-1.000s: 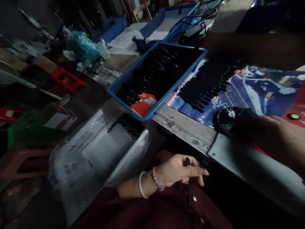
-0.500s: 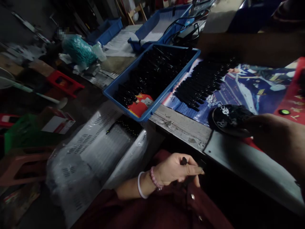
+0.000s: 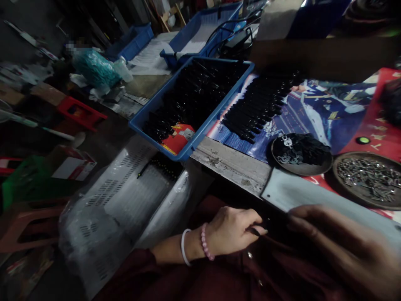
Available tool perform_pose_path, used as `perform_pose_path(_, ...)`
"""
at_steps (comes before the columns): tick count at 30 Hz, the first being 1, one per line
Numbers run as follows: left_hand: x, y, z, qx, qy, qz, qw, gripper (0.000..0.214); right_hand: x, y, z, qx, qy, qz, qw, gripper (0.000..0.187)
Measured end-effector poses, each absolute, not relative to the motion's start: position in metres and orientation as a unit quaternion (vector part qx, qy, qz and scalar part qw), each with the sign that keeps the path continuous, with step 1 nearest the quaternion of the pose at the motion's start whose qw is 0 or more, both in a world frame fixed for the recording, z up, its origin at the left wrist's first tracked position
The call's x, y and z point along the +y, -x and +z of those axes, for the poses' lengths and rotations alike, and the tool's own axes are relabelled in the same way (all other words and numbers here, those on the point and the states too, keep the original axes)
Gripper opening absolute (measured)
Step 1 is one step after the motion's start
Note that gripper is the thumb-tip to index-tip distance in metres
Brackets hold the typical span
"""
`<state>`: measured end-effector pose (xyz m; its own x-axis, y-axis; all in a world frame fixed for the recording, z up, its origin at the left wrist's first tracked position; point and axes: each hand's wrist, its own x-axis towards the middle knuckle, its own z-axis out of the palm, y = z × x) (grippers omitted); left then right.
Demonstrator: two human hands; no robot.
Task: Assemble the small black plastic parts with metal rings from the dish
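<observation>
My left hand (image 3: 233,232) is closed in front of my body, thumb and fingers pinched round a small dark piece that is mostly hidden. My right hand (image 3: 341,246), blurred, is held just below the table edge to the right of it. Its thumb and fingers come together at the tips, and what lies between them is too dark to make out. Beyond the right hand stands a shallow bowl of black parts (image 3: 300,152), with a round dish of small metal screws or rivets (image 3: 369,177) beside it.
A row of black handle-like pieces (image 3: 260,106) lies on the printed sheet. Left of it, a blue tray (image 3: 200,140) holds many more. A white perforated crate (image 3: 125,200) in plastic stands below the table edge. Red stools (image 3: 81,113) are on the left.
My right hand has drawn back from the bowl of black parts, down and left towards my left hand, uncovering both bowls. My left hand has turned slightly and stays closed.
</observation>
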<state>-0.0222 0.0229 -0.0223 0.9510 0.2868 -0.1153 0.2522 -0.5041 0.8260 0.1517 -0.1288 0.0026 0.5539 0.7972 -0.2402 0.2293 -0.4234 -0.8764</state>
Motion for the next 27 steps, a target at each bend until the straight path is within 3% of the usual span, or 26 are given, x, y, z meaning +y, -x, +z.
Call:
perform_pose_path(5,0.021,0.015,-0.02,0.155,-0.853,-0.032,0.497,0.019,-0.138,-0.123,-0.008,-0.276,0.736,0.412,0.46,0.026)
perform_pose_path(12,0.023,0.012,-0.017,0.208,-0.732,-0.101,0.64,0.02,-0.146,-0.121,-0.013,-0.215,0.723,0.39,0.529,0.021)
perform_pose_path(17,0.021,0.01,-0.013,0.225,-0.67,-0.146,0.692,0.019,-0.145,-0.12,-0.015,-0.243,0.695,0.414,0.536,0.025)
perform_pose_path(27,0.023,0.014,-0.017,0.212,-0.667,-0.199,0.686,0.017,-0.147,-0.111,-0.023,-0.271,0.673,0.482,0.49,0.028)
